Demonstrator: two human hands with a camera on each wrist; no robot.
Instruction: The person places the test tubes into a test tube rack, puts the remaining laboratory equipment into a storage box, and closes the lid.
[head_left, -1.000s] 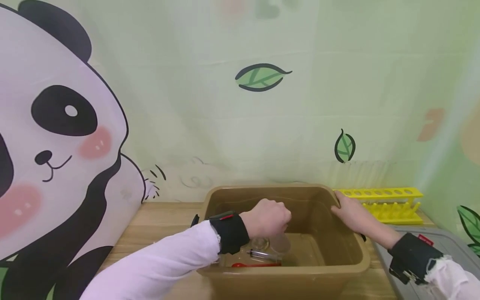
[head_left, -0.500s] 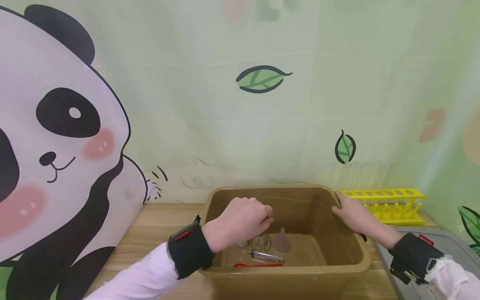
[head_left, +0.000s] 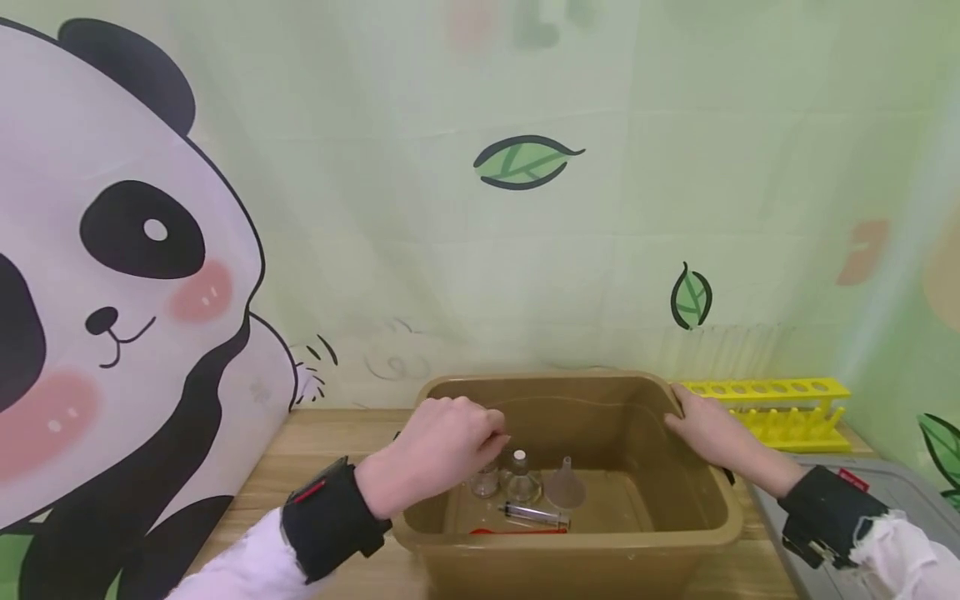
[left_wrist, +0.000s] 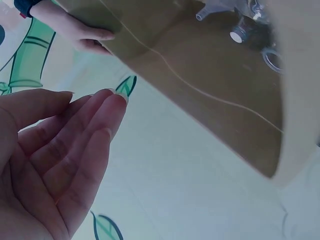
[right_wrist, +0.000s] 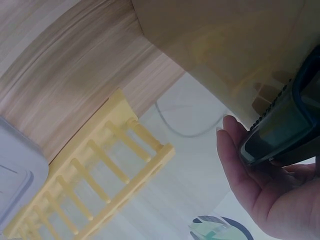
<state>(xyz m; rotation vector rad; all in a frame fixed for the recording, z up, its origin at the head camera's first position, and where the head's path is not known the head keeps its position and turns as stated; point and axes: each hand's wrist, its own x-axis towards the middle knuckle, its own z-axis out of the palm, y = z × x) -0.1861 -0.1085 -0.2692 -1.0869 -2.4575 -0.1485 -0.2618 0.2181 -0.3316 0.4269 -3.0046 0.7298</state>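
Note:
My left hand [head_left: 442, 442] hovers above the left side of a brown plastic storage bin [head_left: 577, 546]. In the left wrist view its fingers are loosely bent and nothing lies between them. Beneath it in the bin stand a glass bottle with a white cap [head_left: 521, 482] and a second small glass bottle [head_left: 484, 482], partly covered by the hand. A clear funnel [head_left: 566, 488], a syringe [head_left: 536, 514] and a red spoon [head_left: 517, 532] lie close by. My right hand [head_left: 708, 429] grips the bin's right rim, next to a dark latch handle [right_wrist: 280, 130].
Behind the right hand is a yellow test tube rack [head_left: 787, 417] with clear tubes. A grey lid [head_left: 825, 492] lies on the wooden table [head_left: 337, 442] at the right. A cloth printed with a panda and leaves hangs close behind the bin.
My left hand has moved left from over the middle of the bin, uncovering the funnel and the white-capped bottle. The right hand keeps its place on the rim.

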